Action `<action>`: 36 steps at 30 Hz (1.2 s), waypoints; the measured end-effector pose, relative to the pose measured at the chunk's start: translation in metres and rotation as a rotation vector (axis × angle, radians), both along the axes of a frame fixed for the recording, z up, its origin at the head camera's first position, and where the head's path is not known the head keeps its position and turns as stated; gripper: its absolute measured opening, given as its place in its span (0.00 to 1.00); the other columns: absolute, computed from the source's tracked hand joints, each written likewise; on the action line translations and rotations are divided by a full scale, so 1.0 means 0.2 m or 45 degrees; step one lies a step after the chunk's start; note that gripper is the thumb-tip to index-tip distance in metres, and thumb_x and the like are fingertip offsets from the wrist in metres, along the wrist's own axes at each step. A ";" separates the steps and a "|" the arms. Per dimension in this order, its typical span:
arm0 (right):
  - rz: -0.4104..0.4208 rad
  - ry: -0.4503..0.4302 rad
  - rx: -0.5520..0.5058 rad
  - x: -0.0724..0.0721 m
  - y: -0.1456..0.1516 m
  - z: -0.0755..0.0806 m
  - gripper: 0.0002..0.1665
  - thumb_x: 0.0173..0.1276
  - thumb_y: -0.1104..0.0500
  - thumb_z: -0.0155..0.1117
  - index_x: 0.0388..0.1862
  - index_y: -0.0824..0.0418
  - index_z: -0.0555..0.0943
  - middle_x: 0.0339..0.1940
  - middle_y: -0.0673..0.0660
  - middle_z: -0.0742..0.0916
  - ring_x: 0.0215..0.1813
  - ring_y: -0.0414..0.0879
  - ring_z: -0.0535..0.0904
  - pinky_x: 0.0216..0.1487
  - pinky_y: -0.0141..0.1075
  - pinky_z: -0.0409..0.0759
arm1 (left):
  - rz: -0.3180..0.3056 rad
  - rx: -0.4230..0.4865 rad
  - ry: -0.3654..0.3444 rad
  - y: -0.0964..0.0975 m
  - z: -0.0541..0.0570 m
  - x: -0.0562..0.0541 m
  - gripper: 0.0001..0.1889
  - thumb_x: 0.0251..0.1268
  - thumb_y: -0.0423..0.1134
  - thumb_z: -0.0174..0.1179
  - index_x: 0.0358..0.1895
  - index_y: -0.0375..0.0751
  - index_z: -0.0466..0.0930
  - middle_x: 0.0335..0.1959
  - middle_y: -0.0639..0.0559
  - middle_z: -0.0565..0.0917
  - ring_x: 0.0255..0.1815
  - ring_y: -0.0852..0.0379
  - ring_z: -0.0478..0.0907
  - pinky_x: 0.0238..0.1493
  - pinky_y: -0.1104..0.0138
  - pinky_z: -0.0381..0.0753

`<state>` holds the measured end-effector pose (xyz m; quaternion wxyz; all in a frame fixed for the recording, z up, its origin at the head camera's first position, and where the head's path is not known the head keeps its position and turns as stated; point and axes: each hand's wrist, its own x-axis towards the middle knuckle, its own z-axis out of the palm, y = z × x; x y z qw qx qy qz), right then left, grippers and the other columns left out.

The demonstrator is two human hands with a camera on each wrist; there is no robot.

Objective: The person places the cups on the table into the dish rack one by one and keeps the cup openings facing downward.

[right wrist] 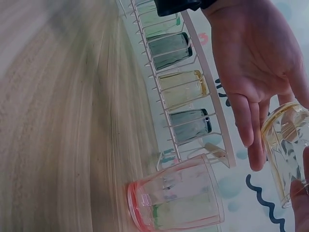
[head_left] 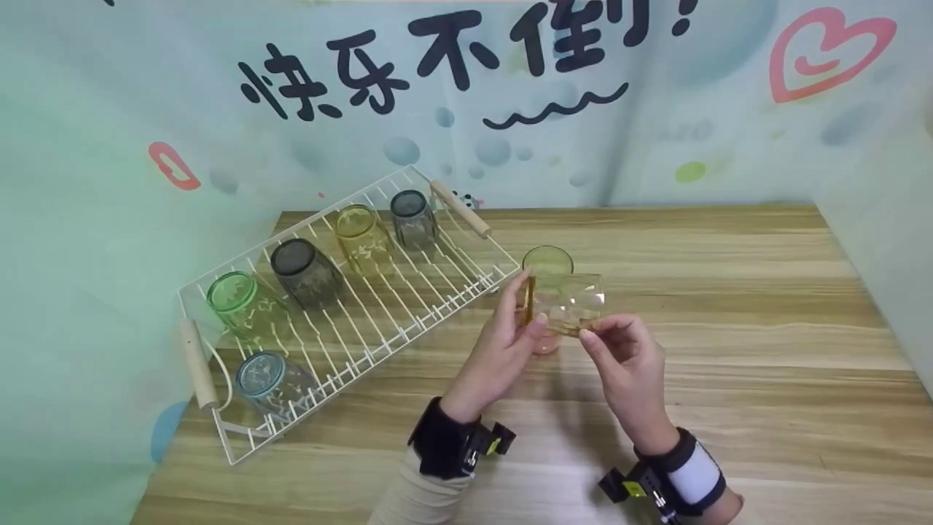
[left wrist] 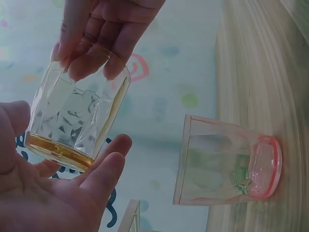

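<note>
Both hands hold a clear drinking glass with an amber base, tipped on its side above the table. My left hand has the base end between thumb and fingers. At the rim end, my right hand pinches the glass; in the left wrist view its fingertips reach over the rim. Below the held glass, a pink-based glass stands upright on the table, mostly hidden in the head view. A green glass stands just behind it.
To the left, a white wire rack with wooden handles sits at an angle. Several glasses rest upside down in it: blue, green, yellow and two dark grey. A printed curtain surrounds the wooden table.
</note>
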<state>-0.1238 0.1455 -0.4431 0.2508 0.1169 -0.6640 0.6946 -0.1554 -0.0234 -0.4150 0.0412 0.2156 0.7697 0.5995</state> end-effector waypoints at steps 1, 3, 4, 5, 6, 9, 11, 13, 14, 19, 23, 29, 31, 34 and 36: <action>-0.002 -0.004 0.004 0.00 0.00 0.00 0.10 0.62 0.75 0.63 0.38 0.80 0.72 0.36 0.44 0.87 0.39 0.36 0.84 0.43 0.25 0.84 | 0.007 0.017 -0.001 0.00 0.00 0.00 0.35 0.76 0.47 0.48 0.79 0.48 0.43 0.75 0.38 0.60 0.71 0.45 0.68 0.72 0.58 0.70; -0.002 -0.015 0.002 0.00 -0.01 -0.01 0.12 0.63 0.73 0.64 0.38 0.81 0.72 0.36 0.45 0.86 0.40 0.37 0.84 0.44 0.25 0.84 | 0.027 0.039 -0.005 0.01 0.00 0.00 0.34 0.76 0.45 0.49 0.78 0.47 0.46 0.74 0.39 0.63 0.71 0.46 0.68 0.72 0.58 0.70; 0.001 -0.019 0.000 0.00 -0.01 -0.01 0.12 0.63 0.73 0.64 0.39 0.81 0.72 0.36 0.45 0.86 0.40 0.37 0.84 0.44 0.25 0.84 | 0.033 0.049 -0.008 0.01 0.00 0.00 0.33 0.76 0.45 0.49 0.78 0.47 0.46 0.74 0.40 0.63 0.72 0.47 0.67 0.73 0.58 0.69; 0.002 -0.027 0.000 0.01 -0.01 -0.01 0.13 0.64 0.72 0.64 0.39 0.81 0.72 0.36 0.45 0.86 0.40 0.37 0.84 0.44 0.25 0.84 | 0.040 0.056 -0.013 0.01 0.00 0.00 0.33 0.76 0.45 0.49 0.78 0.47 0.47 0.75 0.40 0.62 0.72 0.47 0.66 0.73 0.57 0.69; 0.003 -0.035 0.000 0.01 -0.01 -0.02 0.13 0.64 0.72 0.64 0.39 0.81 0.72 0.36 0.45 0.86 0.40 0.37 0.84 0.45 0.25 0.84 | 0.044 0.062 -0.018 0.01 0.00 0.00 0.33 0.76 0.44 0.49 0.78 0.48 0.47 0.76 0.40 0.61 0.73 0.47 0.66 0.73 0.57 0.69; 0.005 -0.049 0.002 0.01 -0.02 -0.02 0.12 0.63 0.74 0.63 0.40 0.81 0.72 0.36 0.46 0.85 0.41 0.37 0.83 0.45 0.25 0.84 | 0.052 0.084 -0.039 0.01 0.00 0.01 0.32 0.75 0.43 0.49 0.78 0.49 0.48 0.77 0.41 0.58 0.73 0.47 0.66 0.72 0.56 0.69; 0.000 -0.056 0.008 0.01 -0.02 -0.03 0.12 0.63 0.73 0.64 0.40 0.81 0.72 0.35 0.45 0.85 0.41 0.37 0.83 0.45 0.25 0.84 | 0.055 0.101 -0.054 0.01 0.00 0.01 0.32 0.75 0.43 0.48 0.78 0.50 0.49 0.78 0.41 0.57 0.73 0.46 0.66 0.71 0.57 0.71; -0.001 -0.058 0.010 0.01 -0.02 -0.03 0.12 0.63 0.73 0.64 0.40 0.80 0.73 0.35 0.45 0.85 0.41 0.36 0.83 0.45 0.25 0.84 | 0.057 0.123 -0.071 0.01 0.00 0.01 0.32 0.75 0.43 0.49 0.78 0.51 0.49 0.78 0.40 0.57 0.73 0.45 0.66 0.70 0.57 0.73; 0.000 -0.056 0.011 0.01 -0.03 -0.03 0.12 0.63 0.72 0.64 0.40 0.80 0.73 0.35 0.45 0.85 0.41 0.36 0.83 0.45 0.25 0.84 | 0.060 0.126 -0.074 0.01 0.00 0.01 0.31 0.75 0.44 0.49 0.78 0.51 0.49 0.78 0.40 0.57 0.73 0.45 0.67 0.69 0.57 0.73; -0.002 -0.029 0.022 0.01 -0.03 -0.03 0.11 0.63 0.75 0.63 0.40 0.81 0.73 0.35 0.44 0.86 0.39 0.35 0.83 0.44 0.25 0.84 | 0.065 0.139 -0.068 0.00 0.00 0.01 0.31 0.76 0.46 0.49 0.77 0.49 0.50 0.77 0.38 0.58 0.72 0.42 0.68 0.69 0.55 0.74; -0.034 -0.036 0.040 0.02 -0.04 -0.02 0.10 0.63 0.75 0.63 0.40 0.80 0.74 0.34 0.43 0.86 0.38 0.35 0.84 0.45 0.25 0.84 | 0.072 0.133 -0.059 0.00 0.01 0.01 0.32 0.75 0.46 0.50 0.78 0.49 0.50 0.78 0.40 0.57 0.73 0.43 0.66 0.72 0.55 0.71; -0.055 -0.091 0.045 0.02 -0.04 -0.01 0.11 0.63 0.73 0.65 0.40 0.79 0.74 0.34 0.45 0.86 0.38 0.35 0.84 0.46 0.26 0.84 | 0.091 0.138 -0.030 -0.01 0.05 0.01 0.32 0.74 0.45 0.51 0.78 0.52 0.52 0.79 0.46 0.56 0.76 0.46 0.62 0.71 0.53 0.70; -0.061 -0.097 0.054 0.02 -0.05 -0.01 0.12 0.63 0.72 0.66 0.40 0.79 0.74 0.34 0.47 0.86 0.38 0.36 0.84 0.46 0.26 0.84 | 0.092 0.152 -0.002 -0.02 0.06 0.01 0.32 0.74 0.44 0.52 0.77 0.50 0.53 0.79 0.46 0.56 0.75 0.46 0.63 0.70 0.53 0.72; -0.065 -0.087 0.064 0.01 -0.05 -0.01 0.11 0.62 0.72 0.66 0.40 0.78 0.75 0.34 0.48 0.86 0.38 0.36 0.83 0.46 0.27 0.84 | 0.093 0.171 0.037 -0.02 0.07 0.00 0.32 0.73 0.42 0.53 0.77 0.47 0.54 0.79 0.44 0.57 0.73 0.44 0.66 0.68 0.54 0.74; -0.060 -0.077 0.060 0.01 -0.05 0.00 0.11 0.61 0.73 0.66 0.40 0.78 0.75 0.34 0.46 0.87 0.38 0.36 0.83 0.46 0.27 0.84 | 0.100 0.171 0.054 -0.02 0.07 0.00 0.32 0.73 0.41 0.53 0.77 0.47 0.54 0.78 0.44 0.57 0.72 0.43 0.67 0.68 0.53 0.75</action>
